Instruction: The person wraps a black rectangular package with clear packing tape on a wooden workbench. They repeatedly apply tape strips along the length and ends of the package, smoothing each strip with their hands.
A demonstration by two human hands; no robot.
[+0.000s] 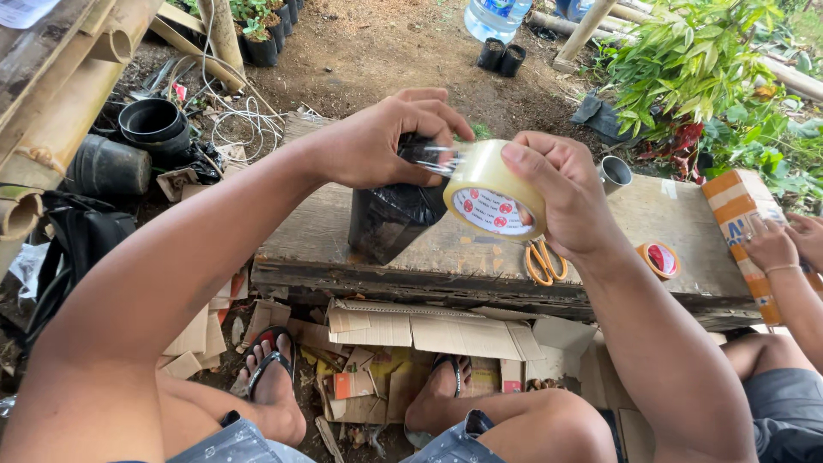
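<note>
My right hand [561,190] grips a roll of clear packing tape [492,190] held up over a low wooden bench [446,249]. My left hand [386,141] pinches the free end of the tape, stretched a short way from the roll. Just under that hand a black plastic bag [393,219] stands upright on the bench, its top bunched beneath my fingers. Orange-handled scissors [543,261] lie on the bench below the roll.
A second, smaller tape roll [658,259] and a metal cup [614,174] sit on the bench's right part. Another person's hands [776,243] rest on a taped cardboard box [744,214] at the right. Cardboard scraps [411,339] lie around my sandalled feet. Black pots [154,124] stand at left.
</note>
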